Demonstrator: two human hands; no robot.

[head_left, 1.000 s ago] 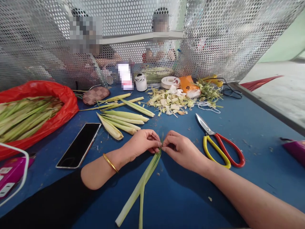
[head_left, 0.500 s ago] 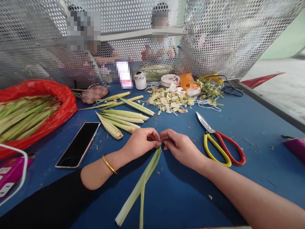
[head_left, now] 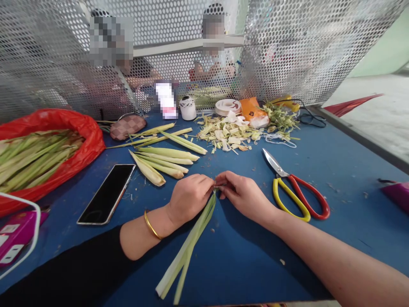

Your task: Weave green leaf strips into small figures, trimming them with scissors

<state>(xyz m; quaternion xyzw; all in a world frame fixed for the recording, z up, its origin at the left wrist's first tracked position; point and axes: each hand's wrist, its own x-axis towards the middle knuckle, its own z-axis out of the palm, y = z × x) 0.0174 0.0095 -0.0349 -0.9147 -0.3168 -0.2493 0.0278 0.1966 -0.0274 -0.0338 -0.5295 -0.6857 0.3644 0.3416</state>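
My left hand (head_left: 189, 197) and my right hand (head_left: 243, 194) meet fingertip to fingertip at the middle of the blue table (head_left: 335, 162). Both pinch the far end of a long pale-green leaf strip (head_left: 188, 247) that runs back toward me and splits into two strands. A thin pale sliver shows between the fingertips. A gold bangle (head_left: 151, 225) sits on my left wrist. Red-and-yellow scissors (head_left: 294, 189) lie just right of my right hand.
A black phone (head_left: 107, 194) lies at left, near folded leaf pieces (head_left: 162, 160). A red bag of green leaves (head_left: 41, 155) fills the far left. Leaf trimmings (head_left: 230, 134), tape rolls and an orange packet sit by the perforated metal screen (head_left: 287, 47); other people are behind it.
My left forearm has shifted right and forward. The two strands of the leaf strip have swung closer together. Both hands stay pinched on its far end.
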